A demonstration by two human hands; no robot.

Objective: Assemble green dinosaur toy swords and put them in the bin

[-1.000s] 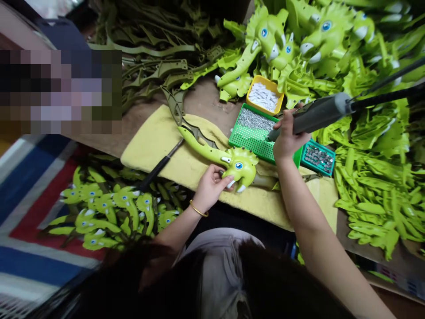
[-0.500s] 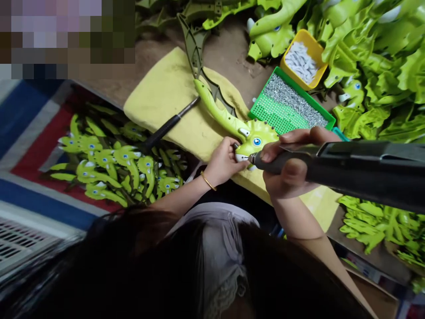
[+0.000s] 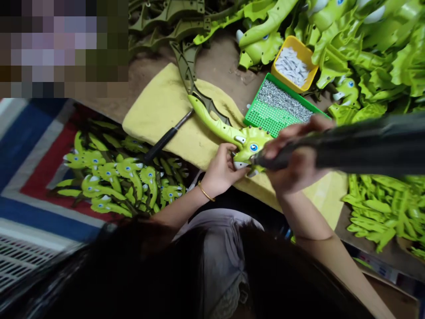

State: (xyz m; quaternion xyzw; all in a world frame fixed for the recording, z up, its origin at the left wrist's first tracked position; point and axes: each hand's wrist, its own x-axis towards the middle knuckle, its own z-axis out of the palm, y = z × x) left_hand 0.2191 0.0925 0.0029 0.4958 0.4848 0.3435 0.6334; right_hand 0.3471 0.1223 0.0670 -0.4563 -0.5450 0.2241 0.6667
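Observation:
A lime-green plastic dinosaur head [image 3: 246,149] with a blue eye, white horns and a long curved neck lies on a yellow cloth [image 3: 152,106]. My left hand [image 3: 223,167] is closed on the snout end of this toy, thumb and fingers on either side. In my right hand [image 3: 295,164] is a dark power screwdriver [image 3: 365,146], blurred, held level with its tip against or just above the head near the eye. A dark olive curved part [image 3: 207,101] lies along the neck. Beside it rests a black-handled screwdriver [image 3: 162,144].
A green perforated tray [image 3: 262,113] holds small metal screws. Behind it stands a yellow box [image 3: 310,77] of white pieces. Green parts [image 3: 372,66] pile up at the right. Several toy heads [image 3: 116,177] lie at the left, below the cloth. Olive parts [image 3: 166,26] lie at the back.
The power screwdriver's tip has moved from the white snout piece up to the head near the eye. My left hand stays on the snout. The whole view has shifted slightly.

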